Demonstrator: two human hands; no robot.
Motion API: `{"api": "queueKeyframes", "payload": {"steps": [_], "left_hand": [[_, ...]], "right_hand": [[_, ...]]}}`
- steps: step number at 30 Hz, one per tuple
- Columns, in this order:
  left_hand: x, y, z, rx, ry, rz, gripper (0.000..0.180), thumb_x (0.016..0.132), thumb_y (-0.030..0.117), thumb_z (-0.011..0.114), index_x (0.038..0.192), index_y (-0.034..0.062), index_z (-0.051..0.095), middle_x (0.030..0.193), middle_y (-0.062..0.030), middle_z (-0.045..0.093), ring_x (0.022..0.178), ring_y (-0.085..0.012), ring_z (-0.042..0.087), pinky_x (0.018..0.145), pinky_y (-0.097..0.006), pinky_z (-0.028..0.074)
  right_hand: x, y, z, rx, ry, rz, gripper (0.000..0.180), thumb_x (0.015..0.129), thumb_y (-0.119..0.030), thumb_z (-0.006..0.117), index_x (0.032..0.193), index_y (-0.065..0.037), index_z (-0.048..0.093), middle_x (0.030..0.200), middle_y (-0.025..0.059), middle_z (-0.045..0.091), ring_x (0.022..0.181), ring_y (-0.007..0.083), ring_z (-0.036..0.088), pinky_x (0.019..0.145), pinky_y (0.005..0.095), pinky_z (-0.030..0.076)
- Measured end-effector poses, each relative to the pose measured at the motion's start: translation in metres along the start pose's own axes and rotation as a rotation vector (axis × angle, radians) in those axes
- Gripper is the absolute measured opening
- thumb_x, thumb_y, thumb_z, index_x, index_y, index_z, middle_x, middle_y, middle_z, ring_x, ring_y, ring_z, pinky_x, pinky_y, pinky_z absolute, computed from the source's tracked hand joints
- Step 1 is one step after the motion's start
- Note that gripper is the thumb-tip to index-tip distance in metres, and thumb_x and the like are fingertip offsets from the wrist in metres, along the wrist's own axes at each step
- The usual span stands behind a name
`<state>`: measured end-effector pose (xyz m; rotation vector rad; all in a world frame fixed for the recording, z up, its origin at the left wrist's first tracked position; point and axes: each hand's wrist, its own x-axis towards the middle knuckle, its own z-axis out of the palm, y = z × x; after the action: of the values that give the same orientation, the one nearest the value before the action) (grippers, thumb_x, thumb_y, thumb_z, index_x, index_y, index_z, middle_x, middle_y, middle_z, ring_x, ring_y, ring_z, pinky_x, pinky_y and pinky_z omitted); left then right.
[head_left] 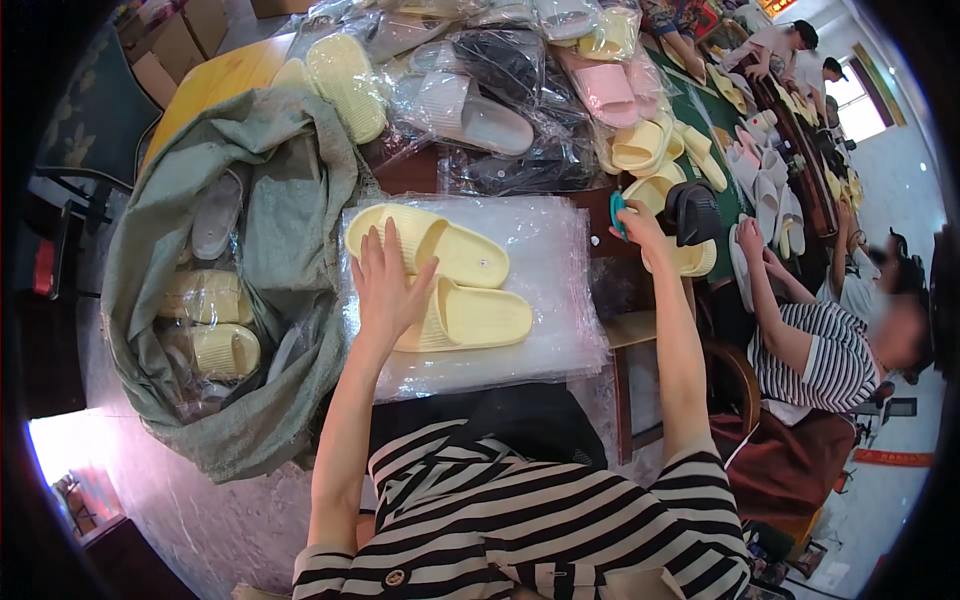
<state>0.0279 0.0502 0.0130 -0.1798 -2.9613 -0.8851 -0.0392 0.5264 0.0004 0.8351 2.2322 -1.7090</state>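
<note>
A pair of pale yellow slide slippers (468,318) lies side by side on a stack of clear plastic bags (560,360) in front of me. My left hand (388,285) rests flat over the ribbed straps at their left end, fingers spread. To the right, past the edge of the stack, my right hand (638,222) grips a small teal object (617,215) whose exact kind I cannot make out. Close beside that hand are a black slipper (692,212) and more yellow slippers (695,258).
An open green woven sack (230,440) with bagged slippers inside stands at the left. Bagged grey, black and pink slippers (605,92) are heaped at the back. People sit along the green table (700,105) on the right, the nearest person (820,350) in a striped top.
</note>
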Motion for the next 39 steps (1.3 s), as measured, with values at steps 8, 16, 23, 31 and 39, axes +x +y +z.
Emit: {"api": "queueKeyframes", "payload": {"steps": [8,16,23,31,39], "left_hand": [[-0.012,-0.033,0.015,-0.006,0.150,0.037,0.084,0.094,0.044,0.063,0.157,0.0042,0.024,0.149,-0.0357,0.032,0.138,-0.0502,0.034,0.115,-0.056,0.027],[-0.013,-0.031,0.016,-0.032,0.131,0.009,0.083,0.092,0.043,0.065,0.155,0.0033,0.028,0.146,-0.0351,0.036,0.131,-0.0523,0.040,0.113,-0.054,0.033],[-0.012,-0.032,0.015,-0.014,0.152,0.006,0.082,0.092,0.044,0.064,0.154,0.0029,0.029,0.144,-0.0350,0.038,0.131,-0.0523,0.040,0.114,-0.054,0.031],[-0.012,-0.031,0.013,-0.018,0.149,0.012,0.082,0.093,0.044,0.064,0.154,0.0019,0.030,0.143,-0.0356,0.039,0.131,-0.0520,0.041,0.114,-0.055,0.031],[-0.013,-0.029,0.014,-0.026,0.134,0.000,0.082,0.093,0.042,0.065,0.154,0.0025,0.029,0.145,-0.0361,0.038,0.133,-0.0514,0.040,0.113,-0.054,0.033]], "right_hand": [[-0.166,-0.028,0.112,-0.961,-0.152,-0.893,0.058,0.078,-0.025,0.076,0.129,-0.007,0.056,0.107,0.0198,0.061,0.098,0.0389,0.061,0.084,0.0448,0.050],[-0.167,-0.004,0.160,-1.136,-0.152,-1.132,0.056,0.080,-0.031,0.073,0.126,-0.005,0.056,0.102,0.0174,0.055,0.094,0.0364,0.058,0.082,0.0458,0.046],[-0.169,-0.003,0.183,-0.951,-0.134,-1.136,0.055,0.080,-0.031,0.073,0.127,-0.006,0.056,0.104,0.0172,0.057,0.097,0.0362,0.059,0.083,0.0462,0.046],[-0.171,-0.004,0.189,-0.920,-0.139,-1.129,0.054,0.083,-0.030,0.073,0.129,-0.008,0.056,0.104,0.0149,0.060,0.093,0.0339,0.062,0.079,0.0441,0.049],[-0.169,-0.002,0.172,-0.899,-0.092,-0.816,0.047,0.088,-0.025,0.070,0.131,-0.011,0.058,0.099,0.0149,0.064,0.096,0.0340,0.065,0.079,0.0443,0.053]]}}
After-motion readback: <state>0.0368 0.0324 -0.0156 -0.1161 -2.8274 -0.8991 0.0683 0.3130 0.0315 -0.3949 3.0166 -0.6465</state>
